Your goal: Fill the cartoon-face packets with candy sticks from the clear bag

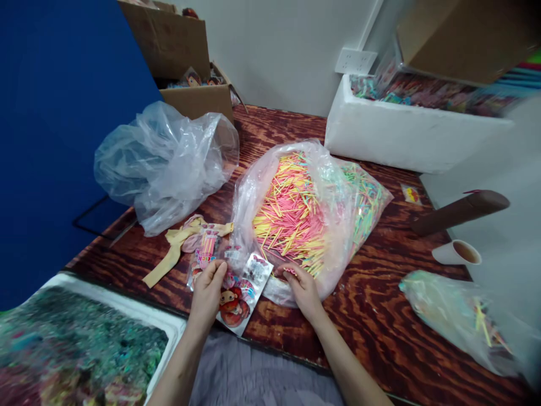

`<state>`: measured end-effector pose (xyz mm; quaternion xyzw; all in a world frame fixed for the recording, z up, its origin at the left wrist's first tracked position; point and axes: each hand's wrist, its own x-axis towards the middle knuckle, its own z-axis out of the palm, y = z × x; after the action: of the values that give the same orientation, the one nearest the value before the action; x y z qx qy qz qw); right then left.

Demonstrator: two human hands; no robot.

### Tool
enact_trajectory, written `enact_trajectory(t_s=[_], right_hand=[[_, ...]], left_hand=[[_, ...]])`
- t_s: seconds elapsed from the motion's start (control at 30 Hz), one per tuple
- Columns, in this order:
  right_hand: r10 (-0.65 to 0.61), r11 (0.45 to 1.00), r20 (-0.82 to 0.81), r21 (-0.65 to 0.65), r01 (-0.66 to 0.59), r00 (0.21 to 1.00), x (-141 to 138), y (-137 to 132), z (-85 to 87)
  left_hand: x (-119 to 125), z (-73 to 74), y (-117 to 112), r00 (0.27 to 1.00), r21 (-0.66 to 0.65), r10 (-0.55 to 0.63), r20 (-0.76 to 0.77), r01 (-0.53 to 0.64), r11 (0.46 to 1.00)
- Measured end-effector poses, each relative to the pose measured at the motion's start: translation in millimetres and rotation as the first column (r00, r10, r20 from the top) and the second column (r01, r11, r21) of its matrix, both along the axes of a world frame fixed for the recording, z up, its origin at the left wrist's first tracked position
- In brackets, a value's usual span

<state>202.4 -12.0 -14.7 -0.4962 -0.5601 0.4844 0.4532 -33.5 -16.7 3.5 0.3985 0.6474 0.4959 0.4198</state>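
Nearest you, your left hand [208,287] pinches the top edge of a small printed packet [237,300], a clear sleeve with a cartoon figure in red on its front. It lies at the near edge of the dark, wood-grained table [372,321], tilted toward the right. Your right hand [302,287] sits just beside it, fingertips closed on a small pinch of coloured sticks [291,272] at the mouth of the big bag.

By the look of it, the work is at an early-to-middle stage: only a few filled packets [207,248] lie just behind your left hand, next to a strip of yellow cloth [175,254], while the large clear bag of sticks [296,217] is still heaped full. The sticks are thin and short, mostly pink and yellow, with green and blue toward the right.

To the near left is a white foam tray [169,332] of blurred, glittery bits. To the right lie a smaller bag [456,318], a paper cup [459,252] and a brown tube [460,211]. Farther back sit a crumpled empty plastic bag [164,160], a white foam box [406,135] and a cardboard box [196,98].
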Motion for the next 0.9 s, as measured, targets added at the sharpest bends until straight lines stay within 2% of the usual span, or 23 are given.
enact_trajectory(t_s=[0.07, 0.2, 0.3, 0.6, 0.77, 0.9], right_hand=[[0.008, 1.0, 0.004, 0.005, -0.008, 1.0, 0.4, 0.3, -0.9], [0.008, 1.0, -0.001, 0.003, -0.008, 1.0, 0.2, 0.5, -1.7], [-0.002, 1.0, -0.008, 0.005, 0.002, 1.0, -0.3, 0.2, -1.2], [0.0, 1.0, 0.007, -0.001, 0.0, 1.0, -0.3, -0.8, 0.4], [0.002, 1.0, 0.029, 0.002, -0.002, 1.0, -0.7, -1.0, -0.4], [0.005, 1.0, 0.026, 0.006, -0.005, 1.0, -0.4, -1.8, -0.8]], left_hand=[[1.8, -2.5, -0.2, 0.998, 0.006, -0.002, 0.063, 0.002, 1.0], [1.3, -6.5, 0.4, 0.981, 0.011, 0.104, 0.166, -0.108, 0.994], [0.5, -4.6, 1.5, 0.973, -0.021, 0.1, 0.207, -0.098, 0.995], [5.0, 2.3, -2.5, 0.996, -0.043, -0.036, 0.081, 0.039, 0.998], [4.4, 6.0, -3.0, 0.992, -0.028, 0.053, 0.116, -0.05, 0.998], [1.0, 4.6, -4.7, 0.997, 0.002, 0.074, 0.033, -0.074, 0.997]])
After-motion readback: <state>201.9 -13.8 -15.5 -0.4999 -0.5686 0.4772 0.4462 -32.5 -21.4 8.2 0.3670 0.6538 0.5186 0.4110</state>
